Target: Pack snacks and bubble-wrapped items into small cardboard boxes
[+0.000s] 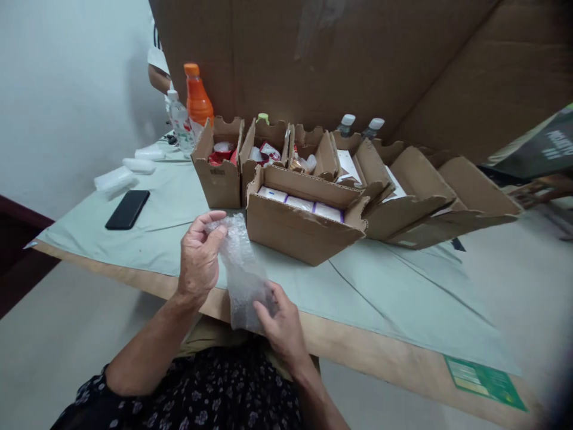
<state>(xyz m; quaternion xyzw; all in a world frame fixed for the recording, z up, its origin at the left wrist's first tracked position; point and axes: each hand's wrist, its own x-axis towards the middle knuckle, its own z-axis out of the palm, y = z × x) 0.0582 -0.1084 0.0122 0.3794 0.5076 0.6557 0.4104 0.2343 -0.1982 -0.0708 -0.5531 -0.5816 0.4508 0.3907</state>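
Observation:
A strip of clear bubble wrap [244, 269] hangs between my two hands at the table's front edge. Its upper end is pinched between the thumb and fingers of my left hand [200, 254]. My right hand [282, 322] grips the lower right edge, thumb in front and fingers partly behind the film. Just right of the wrap stands a cardboard bin [304, 236] holding several white packs with purple edges. My left hand is in front of another bin [221, 185] with red and white packets inside.
More open cardboard bins [414, 203] line the back of the table [188, 197]. At the left lie a black phone [128, 209] and white wrapped rolls [114, 181]. An orange bottle [198, 98] and a clear bottle [179, 122] stand behind. Another person's arm [159, 77] shows beyond.

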